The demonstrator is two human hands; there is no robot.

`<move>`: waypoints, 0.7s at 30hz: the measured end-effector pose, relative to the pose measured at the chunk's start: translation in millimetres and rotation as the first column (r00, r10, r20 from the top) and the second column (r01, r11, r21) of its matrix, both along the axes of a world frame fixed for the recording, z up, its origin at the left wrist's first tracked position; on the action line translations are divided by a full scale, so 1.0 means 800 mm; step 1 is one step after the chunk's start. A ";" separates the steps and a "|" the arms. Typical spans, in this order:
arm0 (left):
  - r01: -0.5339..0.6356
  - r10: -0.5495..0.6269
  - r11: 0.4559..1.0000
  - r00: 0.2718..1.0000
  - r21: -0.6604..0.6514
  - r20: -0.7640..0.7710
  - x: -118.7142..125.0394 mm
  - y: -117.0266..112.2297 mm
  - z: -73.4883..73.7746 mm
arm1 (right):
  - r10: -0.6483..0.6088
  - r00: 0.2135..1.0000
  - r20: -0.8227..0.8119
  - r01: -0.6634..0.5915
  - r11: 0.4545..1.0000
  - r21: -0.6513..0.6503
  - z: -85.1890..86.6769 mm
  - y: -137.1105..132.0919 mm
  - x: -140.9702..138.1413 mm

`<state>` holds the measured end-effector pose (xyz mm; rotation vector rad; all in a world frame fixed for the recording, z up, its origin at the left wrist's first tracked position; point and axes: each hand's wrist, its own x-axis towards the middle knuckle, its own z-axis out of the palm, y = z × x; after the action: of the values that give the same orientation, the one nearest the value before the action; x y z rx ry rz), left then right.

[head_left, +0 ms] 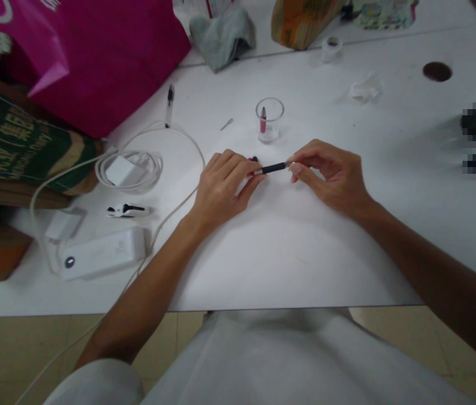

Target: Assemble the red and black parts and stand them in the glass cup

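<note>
A slim black pen barrel [274, 167] with a metal tip lies level between my two hands, just above the white table [288, 264]. My right hand [326, 177] pinches its tip end between thumb and fingertips. My left hand [221, 188] holds the other end under its fingertips, beside a small red and black part [254, 160] that is partly hidden by the fingers. Beyond the hands stands a small clear glass cup [269, 120] with a red pen part inside. A loose metal pen refill piece [227, 124] and a whole clear pen [169, 106] lie farther left.
A coiled white cable [130, 171], white power adapter [103, 253] and small black-and-white clip [127, 211] lie left. Magenta paper bag [103, 62] and green printed package [14, 140] sit beyond. A grey cloth [221, 36], tape roll [331, 49] and table hole [437, 71] lie farther back.
</note>
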<state>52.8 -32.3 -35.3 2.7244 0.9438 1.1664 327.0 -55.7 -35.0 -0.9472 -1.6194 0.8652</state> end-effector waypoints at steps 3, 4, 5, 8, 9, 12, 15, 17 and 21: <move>-0.001 0.001 1.000 1.000 -0.011 -0.003 0.001 0.000 0.000 | -0.011 0.999 -0.039 0.011 1.000 0.001 -0.004 0.001 -0.001; -0.004 0.003 1.000 1.000 -0.015 -0.006 0.001 0.000 0.000 | -0.014 0.999 -0.042 0.014 1.000 -0.005 -0.003 0.001 -0.002; -0.007 0.007 1.000 1.000 -0.017 -0.010 0.001 -0.001 -0.001 | -0.018 0.999 -0.047 0.018 1.000 -0.008 -0.003 0.001 -0.002; -0.016 0.015 1.000 1.000 -0.021 -0.017 0.002 -0.002 -0.001 | -0.027 0.997 -0.074 0.026 1.000 -0.011 0.003 -0.001 -0.005; -0.016 0.015 1.000 1.000 -0.021 -0.018 0.002 -0.002 -0.001 | -0.028 0.996 -0.084 0.028 1.000 -0.010 0.006 -0.002 -0.007; -0.008 0.007 1.000 1.000 -0.022 -0.016 0.003 -0.003 -0.001 | -0.023 0.994 -0.107 0.023 1.000 -0.006 0.013 -0.004 -0.011; 0.003 -0.003 1.000 1.000 -0.009 -0.011 0.005 -0.004 0.001 | -0.017 0.992 -0.129 0.019 1.000 0.015 0.019 -0.006 -0.013; 0.014 -0.014 1.000 1.000 0.010 -0.009 0.006 -0.005 0.003 | -0.025 0.992 -0.126 0.028 0.999 0.023 0.023 -0.008 -0.014; 0.023 -0.022 0.999 1.000 0.026 -0.014 0.011 -0.009 0.005 | -0.041 0.993 -0.112 0.045 0.998 0.041 0.032 -0.008 -0.015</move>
<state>61.3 -39.4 -31.5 2.7596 0.9030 1.1665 314.7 -61.9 -9.7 -0.8854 -1.5117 0.8356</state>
